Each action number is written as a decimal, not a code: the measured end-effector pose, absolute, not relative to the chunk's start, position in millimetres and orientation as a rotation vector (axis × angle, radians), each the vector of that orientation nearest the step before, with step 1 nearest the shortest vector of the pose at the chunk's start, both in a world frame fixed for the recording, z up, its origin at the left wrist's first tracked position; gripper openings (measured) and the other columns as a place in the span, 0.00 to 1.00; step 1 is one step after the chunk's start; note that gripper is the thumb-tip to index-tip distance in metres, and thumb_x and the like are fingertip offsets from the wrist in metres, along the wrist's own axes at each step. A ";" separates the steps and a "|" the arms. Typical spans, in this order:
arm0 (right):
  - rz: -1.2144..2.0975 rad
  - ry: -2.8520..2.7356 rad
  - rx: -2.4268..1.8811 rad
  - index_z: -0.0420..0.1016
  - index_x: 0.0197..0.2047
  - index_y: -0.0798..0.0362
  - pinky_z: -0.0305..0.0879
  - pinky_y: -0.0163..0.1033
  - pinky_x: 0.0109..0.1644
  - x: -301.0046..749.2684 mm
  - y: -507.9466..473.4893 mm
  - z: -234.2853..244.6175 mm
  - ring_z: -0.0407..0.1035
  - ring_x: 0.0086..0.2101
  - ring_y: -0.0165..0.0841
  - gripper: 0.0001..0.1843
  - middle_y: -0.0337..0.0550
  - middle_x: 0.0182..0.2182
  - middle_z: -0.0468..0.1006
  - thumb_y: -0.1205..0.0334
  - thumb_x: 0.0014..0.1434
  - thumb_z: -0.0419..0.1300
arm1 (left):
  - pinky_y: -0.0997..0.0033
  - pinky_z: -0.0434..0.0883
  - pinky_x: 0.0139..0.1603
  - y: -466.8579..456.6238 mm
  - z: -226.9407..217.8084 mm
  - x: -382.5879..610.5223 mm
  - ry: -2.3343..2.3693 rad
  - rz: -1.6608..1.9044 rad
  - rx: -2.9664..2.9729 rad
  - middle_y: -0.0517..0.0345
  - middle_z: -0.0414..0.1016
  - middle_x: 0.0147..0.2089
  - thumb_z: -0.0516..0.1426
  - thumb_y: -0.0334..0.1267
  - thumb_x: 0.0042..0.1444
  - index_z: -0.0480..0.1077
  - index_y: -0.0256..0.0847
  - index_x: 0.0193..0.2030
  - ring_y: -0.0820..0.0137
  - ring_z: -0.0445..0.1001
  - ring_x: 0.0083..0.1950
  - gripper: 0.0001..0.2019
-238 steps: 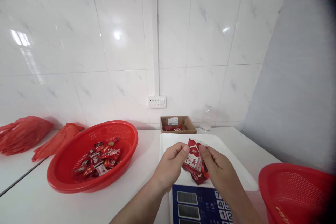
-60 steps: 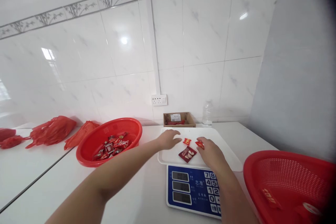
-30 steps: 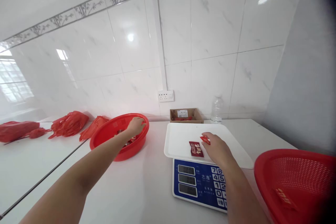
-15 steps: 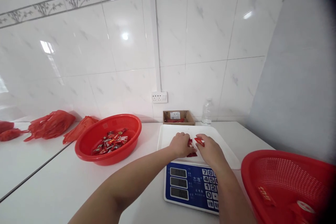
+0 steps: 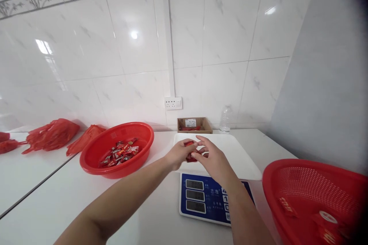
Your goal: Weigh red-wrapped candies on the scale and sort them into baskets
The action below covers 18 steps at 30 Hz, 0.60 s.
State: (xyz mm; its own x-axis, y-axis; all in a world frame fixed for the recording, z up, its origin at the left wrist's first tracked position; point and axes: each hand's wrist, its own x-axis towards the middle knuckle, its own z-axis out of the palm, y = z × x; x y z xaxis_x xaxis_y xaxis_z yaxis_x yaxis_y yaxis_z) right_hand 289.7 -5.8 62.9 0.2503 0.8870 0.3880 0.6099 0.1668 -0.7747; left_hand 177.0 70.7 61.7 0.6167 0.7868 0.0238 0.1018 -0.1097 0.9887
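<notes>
My left hand [image 5: 178, 154] is closed around several small red candy packets [image 5: 192, 157], above the white pan [image 5: 241, 160] of a digital scale. My right hand [image 5: 213, 159] comes up against them from the right, its fingers spread and curved. Its thumb is close to the packets; whether it presses on them is hard to see. Under my wrists lies the scale's blue keypad panel [image 5: 212, 199] with three displays, partly covered by my right forearm.
A red plastic basket [image 5: 89, 166] with many wrapped packets stands left. Another red basket [image 5: 273, 183] holds a few at right. Red plastic bags [image 5: 53, 136] lie far left. Behind the scale are a cardboard box [image 5: 205, 126] and a clear bottle [image 5: 226, 118].
Both hands have moved left over the pan and come together. The packet that was in my right hand is now with those in my left. The view has shifted slightly.
</notes>
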 end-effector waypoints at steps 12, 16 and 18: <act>0.266 -1.509 -1.414 0.65 0.52 0.46 0.69 0.41 0.39 270.4 -31.3 83.5 0.68 0.39 0.34 0.18 0.43 0.48 0.71 0.59 0.57 0.54 | 0.67 0.67 0.35 148.9 92.9 17.6 1.698 0.934 2.104 0.56 0.72 0.29 0.51 0.47 0.54 0.65 0.41 0.46 0.63 0.72 0.32 0.17; 0.184 -1.572 -1.324 0.67 0.51 0.48 0.69 0.41 0.41 256.7 -40.5 91.0 0.68 0.40 0.34 0.17 0.43 0.47 0.72 0.64 0.57 0.55 | 0.56 0.67 0.39 155.5 83.6 -7.8 1.820 0.709 2.268 0.46 0.75 0.35 0.51 0.48 0.52 0.64 0.39 0.50 0.50 0.73 0.40 0.22; 0.152 -1.588 -1.289 0.67 0.51 0.49 0.68 0.40 0.42 252.0 -48.1 96.2 0.68 0.42 0.34 0.17 0.44 0.47 0.72 0.65 0.57 0.55 | 0.53 0.65 0.47 159.1 80.7 -11.0 1.733 0.571 2.414 0.42 0.74 0.43 0.51 0.45 0.52 0.67 0.39 0.45 0.49 0.71 0.48 0.17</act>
State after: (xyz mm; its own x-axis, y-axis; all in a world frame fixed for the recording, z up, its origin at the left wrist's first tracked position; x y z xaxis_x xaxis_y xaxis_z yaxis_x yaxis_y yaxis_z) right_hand 252.0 -48.1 96.2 0.1152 0.7771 0.6187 0.6458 0.4147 -0.6411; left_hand -11.0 159.1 80.7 0.2755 0.9324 0.2338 0.8889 -0.3397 0.3073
